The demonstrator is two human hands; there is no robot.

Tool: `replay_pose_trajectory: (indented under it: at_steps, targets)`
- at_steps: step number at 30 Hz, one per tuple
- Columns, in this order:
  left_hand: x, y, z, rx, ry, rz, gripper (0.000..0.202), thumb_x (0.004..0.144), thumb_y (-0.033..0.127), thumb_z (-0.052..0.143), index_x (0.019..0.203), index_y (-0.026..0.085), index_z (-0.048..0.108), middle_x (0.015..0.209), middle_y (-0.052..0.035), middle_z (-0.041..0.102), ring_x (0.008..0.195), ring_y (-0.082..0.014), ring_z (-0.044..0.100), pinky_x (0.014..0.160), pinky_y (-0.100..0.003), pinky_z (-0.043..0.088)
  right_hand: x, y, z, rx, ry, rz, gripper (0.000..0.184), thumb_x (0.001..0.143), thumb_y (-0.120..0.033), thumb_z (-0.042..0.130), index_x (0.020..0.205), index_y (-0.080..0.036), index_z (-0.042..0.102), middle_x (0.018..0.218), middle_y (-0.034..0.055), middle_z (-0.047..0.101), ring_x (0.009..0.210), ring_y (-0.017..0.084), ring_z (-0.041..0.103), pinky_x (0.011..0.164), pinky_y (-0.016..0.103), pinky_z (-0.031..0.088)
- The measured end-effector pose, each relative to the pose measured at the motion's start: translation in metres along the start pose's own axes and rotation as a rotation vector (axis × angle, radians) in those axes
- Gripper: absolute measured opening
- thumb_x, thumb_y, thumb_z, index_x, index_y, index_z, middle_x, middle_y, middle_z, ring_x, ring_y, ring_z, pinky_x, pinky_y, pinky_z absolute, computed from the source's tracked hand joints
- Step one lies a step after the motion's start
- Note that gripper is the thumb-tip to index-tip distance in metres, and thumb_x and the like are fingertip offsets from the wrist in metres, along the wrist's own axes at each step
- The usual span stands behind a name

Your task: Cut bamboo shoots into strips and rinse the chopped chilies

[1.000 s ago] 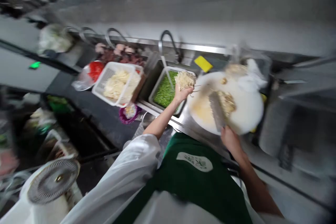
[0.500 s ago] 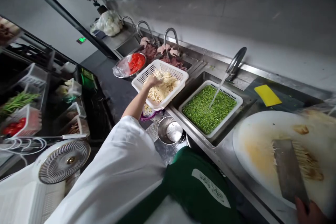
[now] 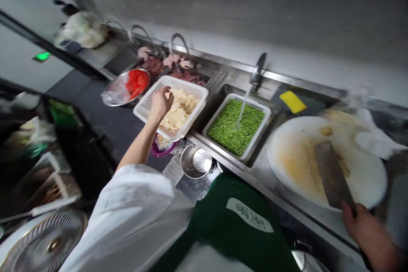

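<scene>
My left hand [image 3: 162,103] is over a white perforated basket [image 3: 140,112], its fingers loosely curled with a gap between thumb and forefinger and nothing visible in them. In the basket lie pale, thin strands [image 3: 183,108] that look like enoki mushrooms. At the lower right my right hand [image 3: 363,223] grips the handle of a cleaver [image 3: 333,174]. The broad blade rests low over a round white cutting board [image 3: 290,165], and a few brownish scraps lie beside it.
Water from a tap [image 3: 258,70] runs into a basket of chopped greens [image 3: 236,127] in the sink. A yellow cloth or sponge [image 3: 293,101] lies behind. Farther left are a bowl of red peppers [image 3: 137,83] and raw meat [image 3: 188,77]. A metal pot [image 3: 191,161] stands below.
My left hand has lifted off the pale strands and moved toward the basket's left side. The view has swung right, showing more of the board and my right hand, which still holds the cleaver.
</scene>
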State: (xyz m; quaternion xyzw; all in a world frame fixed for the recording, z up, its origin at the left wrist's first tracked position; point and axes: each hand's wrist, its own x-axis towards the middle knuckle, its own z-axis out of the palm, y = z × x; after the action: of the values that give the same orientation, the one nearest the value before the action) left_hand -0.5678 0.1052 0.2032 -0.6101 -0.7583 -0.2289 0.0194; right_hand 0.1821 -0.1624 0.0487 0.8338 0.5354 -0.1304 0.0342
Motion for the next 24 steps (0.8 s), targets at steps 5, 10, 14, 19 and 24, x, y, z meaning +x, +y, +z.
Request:
replay_pose_trajectory:
  at_steps: [5,10,14,19,24]
  targets:
    - [-0.080,0.162,0.088,-0.399,-0.158,0.425,0.030,0.095,0.033,0.056,0.115,0.021,0.075,0.109,-0.0096,0.080,0.102,-0.0274,0.075,0.098,-0.042,0.060,-0.051,-0.024,-0.057,0.000,0.000,0.190,0.032,0.109,-0.036,0.041,0.102,-0.017,0.064,0.084,0.0212,0.070,0.074,0.032,0.068,0.069,0.039,0.038]
    - [-0.149,0.361,0.203,-0.553,-0.655,0.535,0.043,0.094,0.035,0.059,0.130,0.017,0.073,0.129,-0.0137,0.079,0.116,-0.0284,0.075,0.104,-0.042,0.060,-0.069,0.018,-0.057,-0.009,0.024,0.332,0.031,0.112,-0.031,0.046,0.112,-0.010,0.068,0.086,0.0157,0.073,0.073,0.025,0.065,0.066,0.032,0.030]
    - [-0.177,0.492,0.268,-0.385,-1.136,0.482,0.098,0.084,0.062,0.080,0.161,0.009,0.050,0.168,-0.0241,0.051,0.153,-0.0368,0.054,0.125,-0.043,0.044,-0.079,0.048,-0.036,0.084,-0.051,0.403,0.030,0.113,-0.032,0.047,0.112,-0.011,0.069,0.083,0.0131,0.072,0.069,0.022,0.062,0.066,0.031,0.027]
    - [-0.226,0.562,0.298,-0.074,-1.264,0.423,0.147,0.066,0.075,0.091,0.176,0.008,0.019,0.180,-0.0347,0.017,0.168,-0.0513,0.019,0.133,-0.061,0.025,-0.076,0.068,-0.015,0.227,-0.104,0.412,0.029,0.114,-0.032,0.046,0.110,-0.012,0.068,0.086,0.0132,0.074,0.071,0.021,0.062,0.068,0.031,0.028]
    - [-0.295,0.563,0.300,0.188,-1.147,0.515,0.161,0.061,0.075,0.094,0.179,0.022,-0.001,0.184,-0.0281,-0.006,0.168,-0.0551,-0.010,0.125,-0.083,0.023,-0.059,0.082,-0.003,0.278,-0.147,0.401,0.032,0.115,-0.035,0.044,0.113,-0.013,0.067,0.087,0.0138,0.074,0.074,0.023,0.064,0.068,0.031,0.029]
